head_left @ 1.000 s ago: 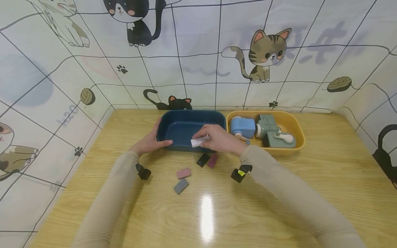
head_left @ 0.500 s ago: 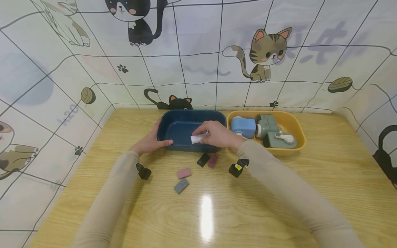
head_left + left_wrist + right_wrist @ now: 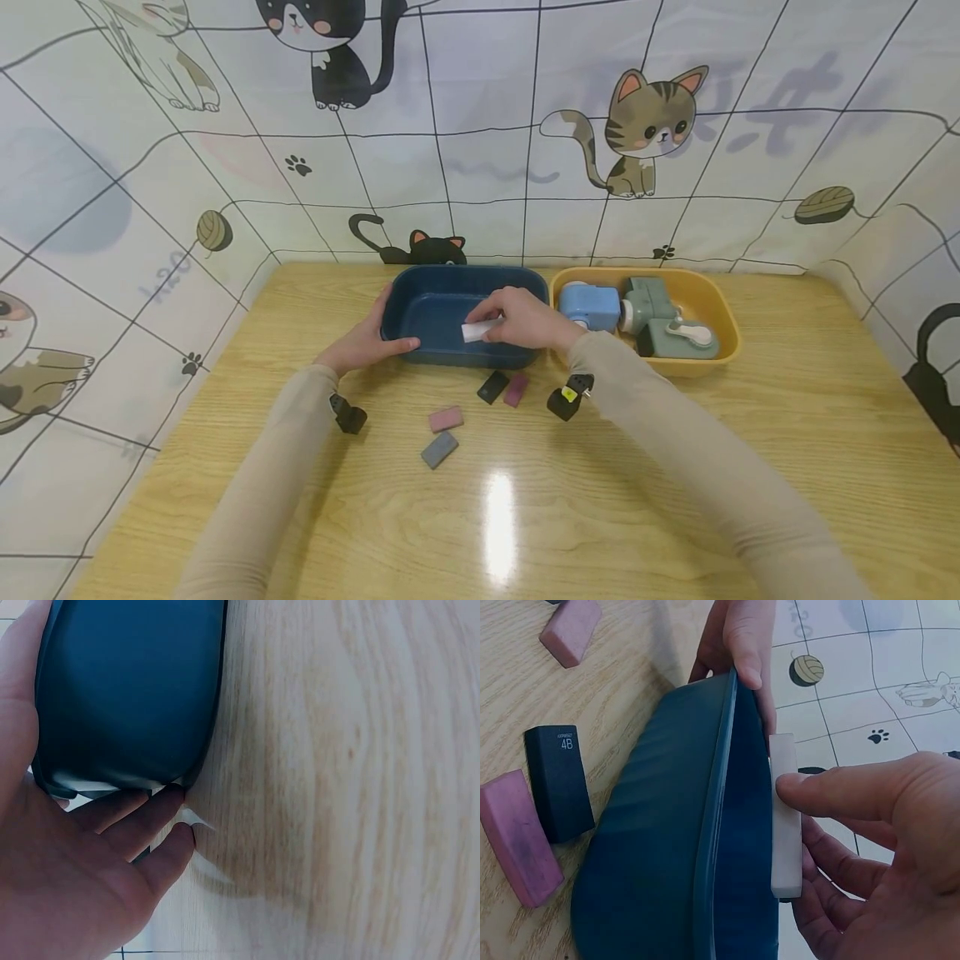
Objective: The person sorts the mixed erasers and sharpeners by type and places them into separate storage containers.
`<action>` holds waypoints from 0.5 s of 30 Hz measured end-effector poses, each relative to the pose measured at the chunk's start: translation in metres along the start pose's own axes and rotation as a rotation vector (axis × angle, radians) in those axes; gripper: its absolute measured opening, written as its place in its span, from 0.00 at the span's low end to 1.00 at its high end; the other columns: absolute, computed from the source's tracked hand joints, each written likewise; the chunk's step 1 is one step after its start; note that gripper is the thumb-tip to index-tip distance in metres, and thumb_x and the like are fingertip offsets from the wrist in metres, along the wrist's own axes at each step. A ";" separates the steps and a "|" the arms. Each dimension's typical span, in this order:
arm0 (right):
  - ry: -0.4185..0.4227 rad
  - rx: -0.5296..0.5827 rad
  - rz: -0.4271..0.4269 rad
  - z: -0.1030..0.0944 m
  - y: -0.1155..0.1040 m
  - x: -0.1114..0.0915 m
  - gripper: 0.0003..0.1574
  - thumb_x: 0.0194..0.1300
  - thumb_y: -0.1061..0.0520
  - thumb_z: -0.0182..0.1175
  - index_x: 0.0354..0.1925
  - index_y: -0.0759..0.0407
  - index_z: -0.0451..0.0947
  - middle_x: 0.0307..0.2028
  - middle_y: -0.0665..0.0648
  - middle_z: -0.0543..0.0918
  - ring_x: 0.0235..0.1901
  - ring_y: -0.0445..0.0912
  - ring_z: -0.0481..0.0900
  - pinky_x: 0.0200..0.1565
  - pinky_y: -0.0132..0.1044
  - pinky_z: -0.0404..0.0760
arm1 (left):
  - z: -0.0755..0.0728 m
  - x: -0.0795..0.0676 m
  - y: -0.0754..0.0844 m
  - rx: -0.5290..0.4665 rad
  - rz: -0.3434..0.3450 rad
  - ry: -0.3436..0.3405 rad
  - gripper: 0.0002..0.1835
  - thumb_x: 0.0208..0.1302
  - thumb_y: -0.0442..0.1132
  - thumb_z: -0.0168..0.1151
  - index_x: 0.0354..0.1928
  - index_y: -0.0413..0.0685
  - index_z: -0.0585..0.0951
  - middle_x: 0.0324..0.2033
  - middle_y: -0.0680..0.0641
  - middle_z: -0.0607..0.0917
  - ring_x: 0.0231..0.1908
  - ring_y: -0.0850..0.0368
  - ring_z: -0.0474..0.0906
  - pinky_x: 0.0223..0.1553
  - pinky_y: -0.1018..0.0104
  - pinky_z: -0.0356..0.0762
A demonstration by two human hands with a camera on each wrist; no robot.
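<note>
Left hand (image 3: 367, 342): gripped the left end of the navy bin, thumb hooked over the near rim, fingers along the outer wall.
Right hand (image 3: 525, 319): pinched the white eraser between thumb and fingers; not yet let go.
White eraser (image 3: 785, 825): hung over the open navy bin; could not tell whether touching inside.
Navy bin (image 3: 450, 358): stood upright on the wooden tabletop (image 3: 600, 500), just beside the yellow bin.
Black eraser (image 3: 559, 780): lay in front of the navy bin.
Dark pink eraser (image 3: 519, 836): lay just beside the black one.
Light pink eraser (image 3: 446, 419): lay nearer to the person.
Gray eraser (image 3: 439, 450): lay just beside the light pink one, nearest of all.
Yellow bin (image 3: 729, 333): held a light blue sharpener (image 3: 592, 306) and two gray-green sharpeners (image 3: 678, 340), judging by shape and crank.
Erasers so far: judged at an early point, with one held over the navy bin and four left loose on the tabletop.
Sharpeners: already inside the yellow bin, apparently needing nothing more.
Head view: alone took in the yellow bin and its contents.
Right wrist view: revealed "4B" on the black eraser, unreadable from the head.
Left wrist view: showed fingertips low against the bin's end, hidden from the head; included no eraser.
</note>
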State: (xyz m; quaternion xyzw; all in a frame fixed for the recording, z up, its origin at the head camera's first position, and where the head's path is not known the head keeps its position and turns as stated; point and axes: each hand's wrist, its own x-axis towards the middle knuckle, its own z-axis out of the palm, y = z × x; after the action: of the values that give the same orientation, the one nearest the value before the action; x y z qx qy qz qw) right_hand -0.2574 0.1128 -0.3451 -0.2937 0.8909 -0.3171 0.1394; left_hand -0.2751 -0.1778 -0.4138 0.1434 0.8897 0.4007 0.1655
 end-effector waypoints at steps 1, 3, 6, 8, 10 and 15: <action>-0.001 0.003 0.005 0.000 0.000 0.001 0.19 0.61 0.66 0.64 0.52 0.60 0.83 0.49 0.60 0.81 0.48 0.52 0.76 0.49 0.42 0.76 | 0.000 0.000 0.000 0.000 0.000 0.000 0.61 0.60 0.55 0.67 0.75 0.56 0.29 0.75 0.41 0.37 0.72 0.39 0.41 0.67 0.41 0.46; -0.004 0.010 0.015 0.001 0.001 0.003 0.19 0.61 0.66 0.64 0.52 0.60 0.83 0.49 0.59 0.81 0.48 0.52 0.77 0.48 0.42 0.76 | 0.000 0.000 0.001 0.002 0.000 0.001 0.61 0.60 0.55 0.67 0.75 0.56 0.29 0.75 0.41 0.37 0.72 0.39 0.41 0.67 0.41 0.46; -0.010 0.021 0.028 0.001 0.003 0.006 0.19 0.61 0.66 0.64 0.52 0.61 0.83 0.50 0.59 0.82 0.48 0.52 0.77 0.48 0.42 0.76 | 0.000 0.001 0.001 -0.001 0.003 0.002 0.60 0.60 0.53 0.67 0.75 0.56 0.29 0.75 0.41 0.37 0.72 0.39 0.41 0.67 0.41 0.46; -0.012 0.027 0.035 0.001 0.005 0.008 0.19 0.60 0.67 0.64 0.51 0.61 0.83 0.49 0.59 0.82 0.47 0.51 0.78 0.48 0.42 0.76 | 0.000 0.001 0.001 -0.009 0.005 0.003 0.60 0.60 0.51 0.67 0.75 0.56 0.29 0.75 0.41 0.37 0.72 0.39 0.41 0.67 0.40 0.46; -0.013 0.033 0.039 0.001 0.007 0.010 0.19 0.60 0.67 0.65 0.51 0.61 0.83 0.49 0.59 0.83 0.47 0.51 0.78 0.48 0.42 0.77 | 0.000 0.002 0.001 -0.012 0.004 0.004 0.60 0.61 0.50 0.67 0.75 0.55 0.29 0.75 0.41 0.37 0.72 0.38 0.41 0.66 0.39 0.47; -0.026 0.036 0.039 -0.001 0.012 0.013 0.20 0.59 0.67 0.64 0.51 0.63 0.83 0.48 0.60 0.83 0.46 0.51 0.79 0.47 0.41 0.77 | 0.001 0.003 0.000 -0.002 -0.005 0.008 0.60 0.60 0.52 0.67 0.75 0.56 0.29 0.75 0.41 0.37 0.72 0.39 0.40 0.66 0.40 0.46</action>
State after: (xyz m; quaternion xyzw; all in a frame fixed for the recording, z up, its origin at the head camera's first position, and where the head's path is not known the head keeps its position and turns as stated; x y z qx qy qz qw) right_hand -0.2736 0.1125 -0.3529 -0.2780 0.8886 -0.3265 0.1626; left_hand -0.2770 -0.1762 -0.4145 0.1392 0.8903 0.4018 0.1631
